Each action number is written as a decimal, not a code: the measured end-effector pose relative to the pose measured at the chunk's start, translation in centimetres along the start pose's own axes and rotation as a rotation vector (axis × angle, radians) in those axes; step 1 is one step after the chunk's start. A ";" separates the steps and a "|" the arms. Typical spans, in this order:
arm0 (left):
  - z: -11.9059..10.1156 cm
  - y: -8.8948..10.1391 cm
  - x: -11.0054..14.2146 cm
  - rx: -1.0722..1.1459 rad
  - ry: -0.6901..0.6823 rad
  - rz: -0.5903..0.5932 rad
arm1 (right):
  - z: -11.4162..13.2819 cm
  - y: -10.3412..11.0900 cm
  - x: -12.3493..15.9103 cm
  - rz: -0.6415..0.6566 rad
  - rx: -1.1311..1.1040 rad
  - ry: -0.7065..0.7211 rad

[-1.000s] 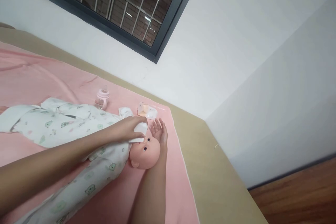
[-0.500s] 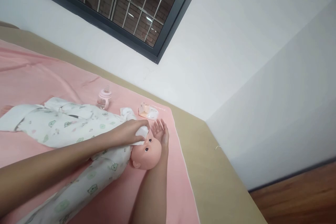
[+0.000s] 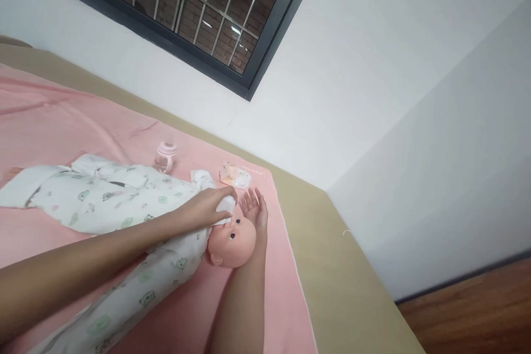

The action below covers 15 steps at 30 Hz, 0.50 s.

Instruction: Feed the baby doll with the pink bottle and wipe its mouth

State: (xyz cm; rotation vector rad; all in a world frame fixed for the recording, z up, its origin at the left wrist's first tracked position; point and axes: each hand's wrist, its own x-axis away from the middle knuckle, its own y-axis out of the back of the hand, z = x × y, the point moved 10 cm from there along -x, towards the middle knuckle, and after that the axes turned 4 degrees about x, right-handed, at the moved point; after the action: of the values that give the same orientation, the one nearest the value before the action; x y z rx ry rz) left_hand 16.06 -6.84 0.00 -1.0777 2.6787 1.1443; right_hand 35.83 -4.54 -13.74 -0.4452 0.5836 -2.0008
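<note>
A baby doll [image 3: 232,240] in white pyjamas [image 3: 136,199] with a green animal print lies on its back, its head toward the right. My left hand [image 3: 205,207] reaches across its chest, thumb and fingers closed on a white tissue [image 3: 226,206] at the doll's mouth and cheek. The tissue covers the lower face; both eyes show. My right forearm passes beneath the doll's head, and my right hand [image 3: 254,209] lies beyond it, palm up, fingers loosely spread and holding nothing.
A pink baby bottle [image 3: 166,156] with a handle stands beyond the doll's body. Near the cloth's far corner is a small opened tissue pack [image 3: 234,175]. The pink cloth [image 3: 286,298] covers a tan bed surface [image 3: 323,243] against a white wall, below a barred window [image 3: 199,5].
My left hand and the tissue have shifted very slightly to the right on the doll's face, and less tissue shows below the thumb. My right hand stays in place.
</note>
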 end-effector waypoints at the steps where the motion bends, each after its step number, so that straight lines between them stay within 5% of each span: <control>1: 0.1 0.0 0.0 -0.006 0.000 0.000 | 0.0 0.0 0.0 -0.001 -0.005 -0.003; 8: 0.2 1.5 -0.3 0.024 -0.040 -0.034 | 0.1 0.1 0.1 -0.004 0.014 0.011; 15: 0.8 1.7 0.3 0.026 0.071 0.159 | 0.1 0.1 0.2 -0.011 -0.001 0.008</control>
State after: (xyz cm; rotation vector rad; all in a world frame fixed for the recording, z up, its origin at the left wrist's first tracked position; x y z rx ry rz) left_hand 14.59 -5.68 0.38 -0.9336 2.8715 1.1103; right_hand 35.86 -4.77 -13.73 -0.4421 0.5877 -2.0132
